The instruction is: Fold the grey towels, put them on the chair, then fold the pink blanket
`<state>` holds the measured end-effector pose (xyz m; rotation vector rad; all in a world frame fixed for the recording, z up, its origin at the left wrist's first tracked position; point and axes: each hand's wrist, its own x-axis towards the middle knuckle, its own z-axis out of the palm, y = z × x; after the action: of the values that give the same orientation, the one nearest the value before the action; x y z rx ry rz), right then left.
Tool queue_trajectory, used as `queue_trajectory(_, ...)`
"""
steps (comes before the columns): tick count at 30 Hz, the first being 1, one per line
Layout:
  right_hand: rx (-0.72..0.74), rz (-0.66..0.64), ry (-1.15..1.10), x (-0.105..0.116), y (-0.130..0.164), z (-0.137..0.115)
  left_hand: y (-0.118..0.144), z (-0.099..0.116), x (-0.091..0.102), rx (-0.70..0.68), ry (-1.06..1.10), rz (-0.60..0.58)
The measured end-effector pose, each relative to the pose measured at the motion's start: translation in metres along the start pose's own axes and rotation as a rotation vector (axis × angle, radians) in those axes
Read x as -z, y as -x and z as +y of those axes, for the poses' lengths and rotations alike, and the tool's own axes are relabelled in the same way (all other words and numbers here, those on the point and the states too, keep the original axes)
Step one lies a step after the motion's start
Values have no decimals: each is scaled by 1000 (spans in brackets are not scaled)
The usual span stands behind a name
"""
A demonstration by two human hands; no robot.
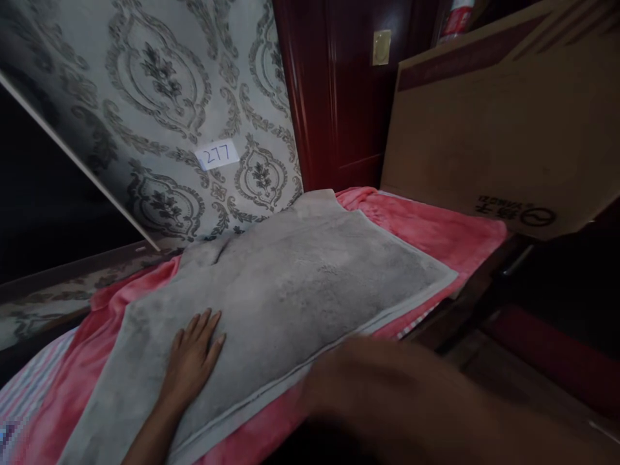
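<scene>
A grey plush cloth (300,284) with a pale edging lies spread over a pink plush blanket (426,232). It has slight creases, and its far edge reaches up against the wall. My left hand (194,352) rests flat on the left part of the grey cloth, fingers stretched out. Close to the camera, my right hand (358,381) is smeared by motion above the cloth's near edge. Its fingers are hidden, and whether it touches or holds anything cannot be made out.
Behind stands a patterned wallpapered wall (159,77) with a paper label (217,155) reading 277. At the back right are a dark red door (334,97) and a large cardboard box (494,129). A dark panel (58,194) is on the left, near striped bedding (39,374).
</scene>
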<state>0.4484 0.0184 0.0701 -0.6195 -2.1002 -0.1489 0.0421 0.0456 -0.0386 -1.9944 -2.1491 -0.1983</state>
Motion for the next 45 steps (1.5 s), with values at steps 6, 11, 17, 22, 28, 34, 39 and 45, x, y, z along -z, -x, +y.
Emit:
queue_trajectory(6, -632, -68, -196, -8, 45, 167, -4, -5, -7, -22, 4, 36)
queue_trajectory(11, -768, -149, 165, -16, 74, 255, -7, -6, -7, -25, 10, 29)
queue_trajectory(17, -724, -418, 458, -28, 65, 280, -9, -8, -10, -16, 15, 34)
queue_trajectory(22, -603, -681, 432, -36, 79, 288, -10, -20, -17, -36, 32, 5)
queue_trajectory(28, -760, -684, 446, -25, 98, 309, -11, -37, -30, -71, 24, -8)
queue_trajectory(34, -858, -650, 599, -4, 85, 310, -12, -22, -24, -51, 59, 50)
queue_trajectory(39, -715, -526, 558, -43, 34, 273, -11, -14, -20, -51, 65, 60)
queue_trajectory(45, -465, -748, 313, -85, 33, 261, -8, -19, -24, -42, 43, 84)
